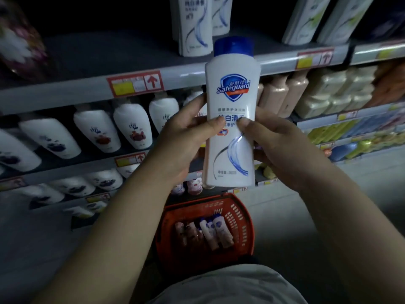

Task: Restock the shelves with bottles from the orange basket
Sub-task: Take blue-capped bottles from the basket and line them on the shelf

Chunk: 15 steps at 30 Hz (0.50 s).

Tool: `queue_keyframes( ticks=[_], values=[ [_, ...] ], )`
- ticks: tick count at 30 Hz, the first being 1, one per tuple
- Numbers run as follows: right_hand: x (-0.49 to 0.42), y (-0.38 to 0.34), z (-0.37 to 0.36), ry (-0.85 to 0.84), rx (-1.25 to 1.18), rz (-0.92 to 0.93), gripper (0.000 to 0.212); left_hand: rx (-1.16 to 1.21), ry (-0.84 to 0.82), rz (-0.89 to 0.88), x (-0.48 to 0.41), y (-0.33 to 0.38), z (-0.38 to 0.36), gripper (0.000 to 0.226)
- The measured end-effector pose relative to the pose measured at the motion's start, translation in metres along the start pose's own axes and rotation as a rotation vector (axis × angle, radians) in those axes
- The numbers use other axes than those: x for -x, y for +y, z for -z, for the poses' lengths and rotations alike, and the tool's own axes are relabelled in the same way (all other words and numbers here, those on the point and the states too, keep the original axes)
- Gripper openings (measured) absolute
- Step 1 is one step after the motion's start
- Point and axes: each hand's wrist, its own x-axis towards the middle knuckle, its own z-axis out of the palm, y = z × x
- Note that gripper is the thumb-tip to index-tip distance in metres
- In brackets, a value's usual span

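I hold the white bottle (231, 150) upright in front of me, blue cap (234, 46) up, level with the shelf edges. My left hand (186, 139) grips its left side and my right hand (279, 148) its right side. The fingers (215, 124) of both hands curl round the body, and both thumbs press on the front label with their tips close together.

Risk 1: the body looks smooth and glossy. I judge that releasing one hand to reach upward could let it slide down through the other.

Below the bottle, the orange basket (240, 218) stands on the floor with several more bottles (210, 234) lying in it. Risk 2: a dropped bottle would fall onto these or strike the rim and roll away.

Beyond, the upper shelf (282, 59) carries matching white bottles (192, 27) standing close to its front edge. Risk 3: pushing the new bottle in hard could tip that row. The aisle is dim and the far shelves are blurred, so I cannot confirm the free slot behind them.
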Motion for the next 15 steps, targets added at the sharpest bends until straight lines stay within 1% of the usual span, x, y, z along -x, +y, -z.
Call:
queue_keyframes(
  ticks=[5,9,15],
  values=[
    [-0.038,-0.029,0.024,-0.025,0.066,0.106,0.028,-0.052,0.081,-0.122,-0.036,0.029,-0.013,0.047],
    [-0.072,-0.050,0.047,-0.040,0.136,0.183,0.029,-0.056,0.167,-0.191,-0.067,0.045,-0.027,0.049],
    [-0.124,-0.074,0.074,-0.046,0.267,0.338,0.036,-0.060,0.386,-0.240,-0.116,0.057,-0.047,0.054]
  ],
)
